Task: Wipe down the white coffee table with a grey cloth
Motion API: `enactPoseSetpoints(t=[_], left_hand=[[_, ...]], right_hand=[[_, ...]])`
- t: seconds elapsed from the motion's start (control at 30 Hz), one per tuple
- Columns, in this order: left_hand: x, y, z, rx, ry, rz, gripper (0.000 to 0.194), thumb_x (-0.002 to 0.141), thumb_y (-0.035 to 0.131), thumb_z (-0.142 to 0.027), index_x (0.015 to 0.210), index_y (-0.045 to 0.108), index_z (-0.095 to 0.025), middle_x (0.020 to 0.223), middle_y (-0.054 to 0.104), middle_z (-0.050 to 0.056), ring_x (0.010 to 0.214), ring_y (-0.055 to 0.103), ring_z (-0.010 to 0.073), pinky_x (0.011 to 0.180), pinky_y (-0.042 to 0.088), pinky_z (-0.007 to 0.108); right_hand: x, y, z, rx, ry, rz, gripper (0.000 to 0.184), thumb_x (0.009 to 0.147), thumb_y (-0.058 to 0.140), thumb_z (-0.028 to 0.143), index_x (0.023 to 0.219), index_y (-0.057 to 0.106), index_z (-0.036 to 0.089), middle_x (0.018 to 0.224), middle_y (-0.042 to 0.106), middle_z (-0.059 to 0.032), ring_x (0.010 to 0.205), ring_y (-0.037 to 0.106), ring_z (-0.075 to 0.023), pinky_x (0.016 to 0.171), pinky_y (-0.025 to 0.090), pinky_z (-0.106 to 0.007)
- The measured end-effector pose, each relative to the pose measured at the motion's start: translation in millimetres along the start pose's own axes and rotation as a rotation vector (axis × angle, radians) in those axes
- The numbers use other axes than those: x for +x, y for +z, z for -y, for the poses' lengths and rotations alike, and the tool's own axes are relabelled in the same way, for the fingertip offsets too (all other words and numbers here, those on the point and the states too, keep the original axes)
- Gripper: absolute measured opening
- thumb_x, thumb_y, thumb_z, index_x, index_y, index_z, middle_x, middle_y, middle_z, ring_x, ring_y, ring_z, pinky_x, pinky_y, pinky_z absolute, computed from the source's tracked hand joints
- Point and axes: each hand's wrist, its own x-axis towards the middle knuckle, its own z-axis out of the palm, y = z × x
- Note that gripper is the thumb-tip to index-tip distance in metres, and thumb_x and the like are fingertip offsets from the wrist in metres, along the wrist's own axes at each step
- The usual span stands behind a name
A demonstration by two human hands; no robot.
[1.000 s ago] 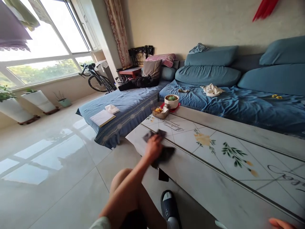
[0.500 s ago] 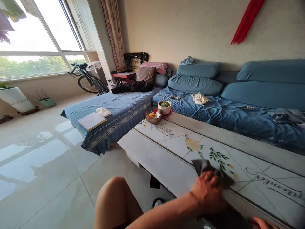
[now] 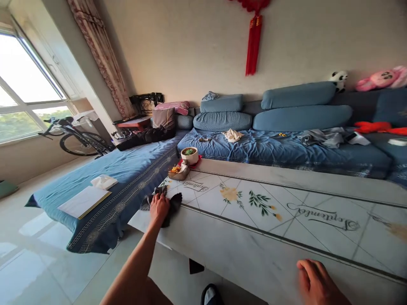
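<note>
My left hand (image 3: pixel 159 209) presses a crumpled dark cloth (image 3: pixel 174 205) onto the far-left part of a long marble-look table (image 3: pixel 254 237) printed with flowers and script. Beyond the cloth, a white bowl holding a small green plant or salad (image 3: pixel 190 155) stands on a red mat (image 3: pixel 197 161) at the table's far end. Next to it sits a small dish of yellow-orange food (image 3: pixel 177 171). My right hand (image 3: pixel 316 281) rests on the table's near edge, holding nothing, well apart from the cloth.
A blue sofa with cushions and scattered cloths (image 3: pixel 286 150) runs along the table's far side. A blue mattress (image 3: pixel 127 178) with papers and a tissue pack lies to the left. A bicycle (image 3: pixel 79 140) stands by the window. A slipper (image 3: pixel 210 295) shows on the floor below.
My left hand and the cloth swept right along the table, then back left to its far end. The view has turned, showing more wall and sofa, and my right hand now shows more.
</note>
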Motion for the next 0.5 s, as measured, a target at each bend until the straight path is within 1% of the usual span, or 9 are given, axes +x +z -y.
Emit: enactPoseSetpoints(t=[0.07, 0.13, 0.2, 0.27, 0.33, 0.37, 0.4, 0.43, 0.5], left_hand=[[-22, 10.1, -43, 0.009, 0.005, 0.010, 0.056, 0.108, 0.047, -0.026, 0.156, 0.071, -0.009, 0.166, 0.063, 0.027, 0.157, 0.059, 0.0409, 0.130, 0.049, 0.056], [-69, 28.9, -111, -0.052, 0.154, 0.046, 0.055, 0.105, 0.049, -0.023, 0.153, 0.072, -0.008, 0.164, 0.065, 0.027, 0.154, 0.061, 0.0395, 0.130, 0.049, 0.053], [-135, 52.3, -187, -0.178, 0.412, 0.089, 0.056, 0.103, 0.051, -0.018, 0.153, 0.072, -0.009, 0.164, 0.065, 0.024, 0.153, 0.060, 0.0372, 0.132, 0.048, 0.052], [-208, 74.6, -255, -0.343, 0.700, 0.132, 0.058, 0.101, 0.058, -0.023, 0.156, 0.071, -0.012, 0.166, 0.064, 0.022, 0.157, 0.056, 0.0382, 0.135, 0.046, 0.055], [-270, 89.8, -302, -0.475, 0.889, 0.170, 0.063, 0.101, 0.063, -0.031, 0.161, 0.068, -0.013, 0.167, 0.064, 0.021, 0.160, 0.052, 0.0395, 0.135, 0.047, 0.057], [-291, 93.8, -314, -0.523, 0.953, 0.188, 0.065, 0.101, 0.065, -0.034, 0.163, 0.066, -0.013, 0.168, 0.064, 0.021, 0.161, 0.051, 0.0394, 0.135, 0.048, 0.056], [-302, 95.3, -319, -0.560, 0.998, 0.204, 0.066, 0.102, 0.065, -0.036, 0.164, 0.065, -0.015, 0.168, 0.064, 0.020, 0.161, 0.051, 0.0385, 0.135, 0.049, 0.055], [-304, 94.4, -316, -0.584, 1.032, 0.220, 0.065, 0.102, 0.064, -0.037, 0.164, 0.065, -0.016, 0.167, 0.064, 0.018, 0.161, 0.052, 0.0374, 0.134, 0.050, 0.054], [-277, 86.9, -291, -0.592, 1.051, 0.249, 0.062, 0.103, 0.063, -0.034, 0.163, 0.068, -0.021, 0.166, 0.067, 0.015, 0.157, 0.056, 0.0350, 0.133, 0.051, 0.053]], right_hand=[[0, -3, 11, -0.072, -0.021, 0.006, 0.014, 0.105, 0.054, 0.040, 0.100, 0.066, 0.034, 0.101, 0.076, -0.0049, 0.068, 0.075, -0.0258, 0.046, 0.049, -0.038], [1, -6, 18, -0.121, -0.037, 0.021, 0.017, 0.107, 0.050, 0.039, 0.101, 0.064, 0.031, 0.101, 0.074, -0.0055, 0.068, 0.073, -0.0233, 0.048, 0.046, -0.035], [1, -8, 20, -0.143, -0.052, 0.044, 0.019, 0.108, 0.048, 0.038, 0.101, 0.063, 0.029, 0.101, 0.074, -0.0056, 0.070, 0.072, -0.0220, 0.053, 0.047, -0.035], [2, -8, 17, -0.154, -0.071, 0.054, 0.022, 0.110, 0.046, 0.039, 0.102, 0.064, 0.028, 0.103, 0.075, -0.0068, 0.074, 0.074, -0.0228, 0.058, 0.051, -0.035], [3, -9, 12, -0.164, -0.088, 0.041, 0.025, 0.110, 0.044, 0.039, 0.107, 0.066, 0.027, 0.105, 0.076, -0.0086, 0.077, 0.076, -0.0244, 0.060, 0.053, -0.036], [3, -9, 10, -0.166, -0.094, 0.032, 0.026, 0.110, 0.043, 0.038, 0.111, 0.067, 0.026, 0.106, 0.077, -0.0094, 0.079, 0.077, -0.0252, 0.061, 0.054, -0.036], [3, -10, 9, -0.166, -0.098, 0.024, 0.026, 0.111, 0.043, 0.037, 0.113, 0.067, 0.026, 0.106, 0.077, -0.0099, 0.081, 0.077, -0.0257, 0.061, 0.054, -0.036], [3, -11, 9, -0.165, -0.104, 0.022, 0.025, 0.111, 0.043, 0.035, 0.114, 0.066, 0.026, 0.106, 0.077, -0.0098, 0.082, 0.078, -0.0257, 0.062, 0.054, -0.036], [3, -12, 12, -0.167, -0.135, 0.016, 0.020, 0.111, 0.045, 0.032, 0.110, 0.064, 0.026, 0.104, 0.075, -0.0080, 0.083, 0.077, -0.0247, 0.065, 0.054, -0.036]])
